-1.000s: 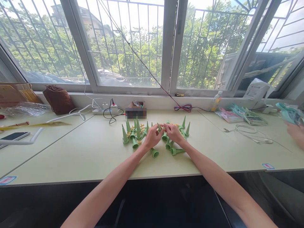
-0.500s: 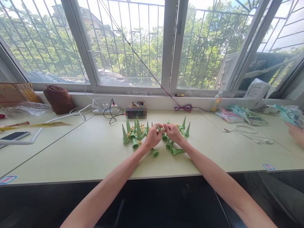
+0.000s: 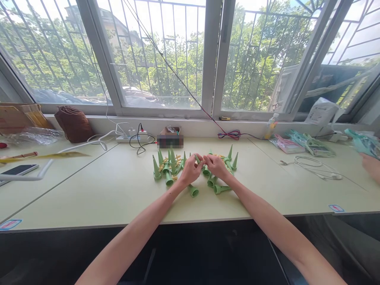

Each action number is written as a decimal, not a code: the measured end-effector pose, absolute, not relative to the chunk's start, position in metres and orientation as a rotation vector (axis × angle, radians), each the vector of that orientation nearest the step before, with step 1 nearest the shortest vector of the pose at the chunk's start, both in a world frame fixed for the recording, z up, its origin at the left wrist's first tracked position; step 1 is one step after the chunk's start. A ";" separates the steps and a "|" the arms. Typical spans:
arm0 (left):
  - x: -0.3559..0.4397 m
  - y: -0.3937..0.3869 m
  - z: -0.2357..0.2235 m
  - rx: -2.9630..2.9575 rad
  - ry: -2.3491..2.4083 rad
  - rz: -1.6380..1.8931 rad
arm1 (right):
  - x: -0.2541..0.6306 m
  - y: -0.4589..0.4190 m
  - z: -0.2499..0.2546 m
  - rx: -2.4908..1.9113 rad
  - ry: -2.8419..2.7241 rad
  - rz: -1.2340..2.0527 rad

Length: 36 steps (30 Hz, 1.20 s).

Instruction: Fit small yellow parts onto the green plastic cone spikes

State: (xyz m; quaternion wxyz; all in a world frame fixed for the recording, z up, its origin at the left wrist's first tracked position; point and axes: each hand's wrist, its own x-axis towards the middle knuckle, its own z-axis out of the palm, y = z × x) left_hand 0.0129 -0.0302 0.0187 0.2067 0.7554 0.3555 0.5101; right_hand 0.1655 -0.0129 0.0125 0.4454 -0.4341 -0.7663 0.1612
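Several green plastic cone spikes (image 3: 166,168) stand and lie in a cluster on the pale green table (image 3: 118,194), with small yellow parts (image 3: 177,159) among them. My left hand (image 3: 190,171) is closed around one green cone (image 3: 197,159), whose tip pokes out above the fingers. My right hand (image 3: 216,165) meets it fingertip to fingertip, pinching at something too small to make out. More cones (image 3: 220,189) lie on their sides just below my hands.
A cardboard box (image 3: 170,136), power strip (image 3: 130,138) and cables sit by the window sill. A phone (image 3: 18,170) lies at the left, a brown pouch (image 3: 73,123) behind it. Earphones (image 3: 314,168) and packets (image 3: 299,143) lie at the right, where another person's hand (image 3: 371,165) holds teal packets.
My hands have stayed together over the cones, with only slight finger movement. The other person's hand at the right edge has shifted a little upward and outward.
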 end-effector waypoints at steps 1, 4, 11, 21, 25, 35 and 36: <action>0.013 -0.030 0.019 2.083 0.988 1.422 | 0.165 -0.013 0.013 -1.080 -1.898 0.398; 0.013 -0.032 0.019 1.991 0.984 1.408 | 0.165 -0.013 0.013 -1.090 -1.886 0.387; 0.015 -0.036 0.024 1.785 0.902 1.326 | 0.166 -0.014 0.015 -1.029 -1.797 0.440; 0.015 -0.035 0.024 1.715 0.868 1.339 | 0.168 -0.016 0.016 -0.963 -1.802 0.528; 0.015 -0.037 0.025 1.739 0.900 1.334 | 0.170 -0.015 0.015 -0.995 -1.831 0.450; 0.013 -0.036 0.018 2.006 1.040 1.387 | 0.170 -0.017 0.018 -1.060 -1.879 0.381; 0.013 -0.035 0.016 2.040 1.030 1.397 | 0.170 -0.017 0.018 -1.062 -1.880 0.373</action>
